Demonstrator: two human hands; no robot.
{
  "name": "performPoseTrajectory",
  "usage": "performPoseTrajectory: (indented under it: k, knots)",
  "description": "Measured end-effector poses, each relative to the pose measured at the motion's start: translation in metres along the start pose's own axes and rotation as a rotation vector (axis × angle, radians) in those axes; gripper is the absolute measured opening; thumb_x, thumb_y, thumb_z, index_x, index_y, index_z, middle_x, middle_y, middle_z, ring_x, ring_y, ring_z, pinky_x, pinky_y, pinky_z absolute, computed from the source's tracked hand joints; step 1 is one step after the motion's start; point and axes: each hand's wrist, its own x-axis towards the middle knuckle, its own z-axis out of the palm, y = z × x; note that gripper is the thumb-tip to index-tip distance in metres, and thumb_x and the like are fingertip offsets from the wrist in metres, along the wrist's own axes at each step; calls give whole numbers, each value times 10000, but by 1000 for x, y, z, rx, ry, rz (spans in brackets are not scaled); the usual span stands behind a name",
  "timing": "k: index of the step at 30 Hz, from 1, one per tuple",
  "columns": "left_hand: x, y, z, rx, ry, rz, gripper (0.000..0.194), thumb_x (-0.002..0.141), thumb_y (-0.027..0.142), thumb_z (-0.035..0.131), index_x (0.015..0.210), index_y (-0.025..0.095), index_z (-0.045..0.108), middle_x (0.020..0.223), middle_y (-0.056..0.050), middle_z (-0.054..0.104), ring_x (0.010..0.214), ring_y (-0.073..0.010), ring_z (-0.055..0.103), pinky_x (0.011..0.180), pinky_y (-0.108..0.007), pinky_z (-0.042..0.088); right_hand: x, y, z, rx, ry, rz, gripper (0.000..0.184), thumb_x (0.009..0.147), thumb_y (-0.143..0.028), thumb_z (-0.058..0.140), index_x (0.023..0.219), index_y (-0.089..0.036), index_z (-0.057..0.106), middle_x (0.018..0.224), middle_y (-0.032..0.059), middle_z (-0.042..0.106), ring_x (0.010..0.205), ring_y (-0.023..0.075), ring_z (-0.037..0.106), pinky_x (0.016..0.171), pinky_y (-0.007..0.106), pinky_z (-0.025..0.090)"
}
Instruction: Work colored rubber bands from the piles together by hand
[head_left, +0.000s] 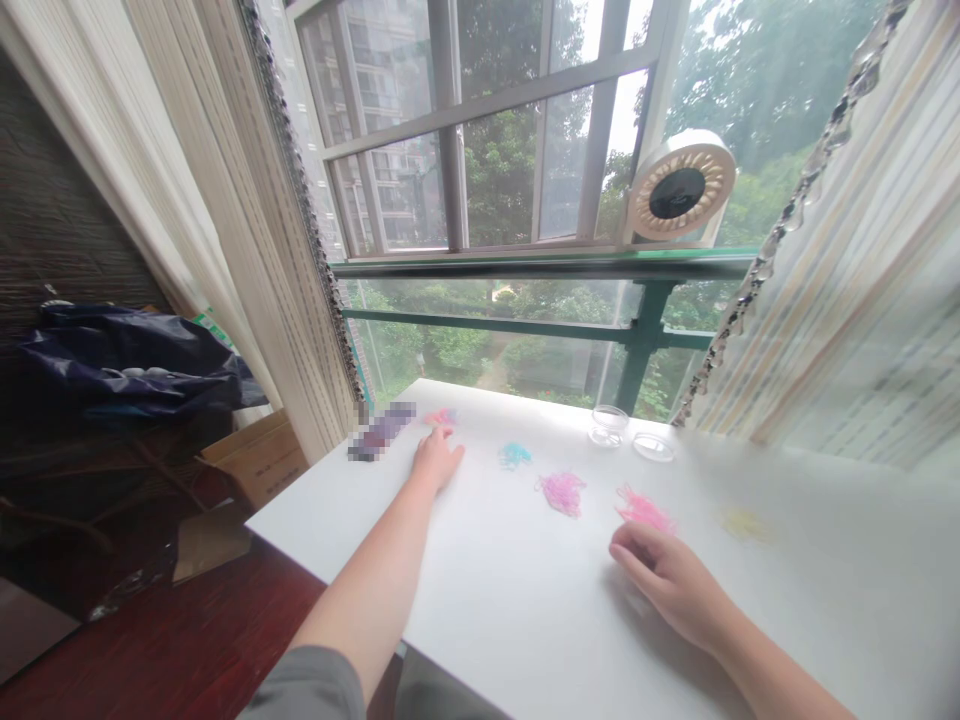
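On the white table (480, 560) lie small heaps of thin coloured loops that look like rubber bands. My left hand (436, 460) reaches to a mixed orange, pink and purple heap (441, 415), its fingertips at the near edge and its thumb held apart. A blue heap (515, 456) and a purple heap (562, 493) lie to its right. My right hand (671, 575) is curled just in front of the pink heap (646, 510), fingers bent toward the thumb; whether anything small is between them is hidden. Farther right is a pale yellow heap (746, 523).
A clear round container (608, 425) stands at the table's back edge beside a clear lid (654, 447). A blurred-out dark object (381, 432) lies at the left corner. A white round fan (682, 190) is at the window. A cardboard box (255, 455) sits left of the table.
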Motion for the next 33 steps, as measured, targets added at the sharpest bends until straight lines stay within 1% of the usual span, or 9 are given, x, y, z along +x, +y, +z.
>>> performPoseTrajectory:
  k: [4,12,16,21,24,27,29,31,33]
  knots:
    - [0,2,4,3,-11,44,351,754,339,556,1073,197,594,1249,-80,556,1171,-262,456,1005,-340,307,-1,-1,-1,2,-4,-3,251,853,-377,407,712,-200,515,622,-7,487,573,143,452,558,268,377]
    - [-2,7,4,-76,18,62,311,730,241,579,1027,178,649,1187,-97,602,1140,-270,495,998,-347,329,0,-8,-4,-12,-10,-14,230,854,-359,412,734,-197,523,682,7,550,610,146,478,567,272,366]
    - [-1,12,1,-195,31,73,299,722,186,577,1007,150,663,1092,-110,654,1029,-240,588,943,-320,403,1,-6,-4,1,-1,-26,216,850,-345,418,736,-193,523,693,13,567,615,148,491,562,273,364]
    - [-7,24,-1,-369,30,99,227,737,221,575,920,149,688,908,-88,712,853,-207,659,828,-315,496,1,-4,-2,7,12,-40,197,845,-318,427,730,-194,529,668,2,548,614,145,488,569,272,363]
    - [-20,42,3,-469,-8,148,192,726,255,602,866,153,683,856,-76,717,809,-197,670,776,-309,524,2,-4,-1,26,24,-42,176,837,-298,439,726,-193,528,658,-3,537,599,138,478,558,266,356]
    - [-41,71,8,-687,-96,275,192,711,261,633,864,145,642,850,-77,714,806,-186,672,760,-301,537,3,-4,0,59,29,-44,151,824,-274,455,714,-191,518,627,-14,513,571,126,457,537,253,342]
    - [-56,96,9,-784,-193,391,210,712,251,640,895,152,614,847,-71,712,803,-174,670,755,-298,542,4,-3,0,85,38,-49,113,814,-259,470,741,-192,524,592,-29,482,544,117,437,524,246,327]
    - [-70,120,9,-806,-302,491,190,715,239,639,884,156,606,839,-64,708,769,-162,671,726,-287,551,5,-3,0,124,67,-54,71,807,-246,485,830,-195,529,563,-48,449,516,109,414,515,241,316]
    - [-82,141,8,-822,-389,560,179,721,224,631,885,160,600,840,-57,705,754,-155,672,700,-275,557,5,-2,0,171,119,-62,105,799,-236,497,895,-196,512,554,-63,424,498,102,393,507,235,308]
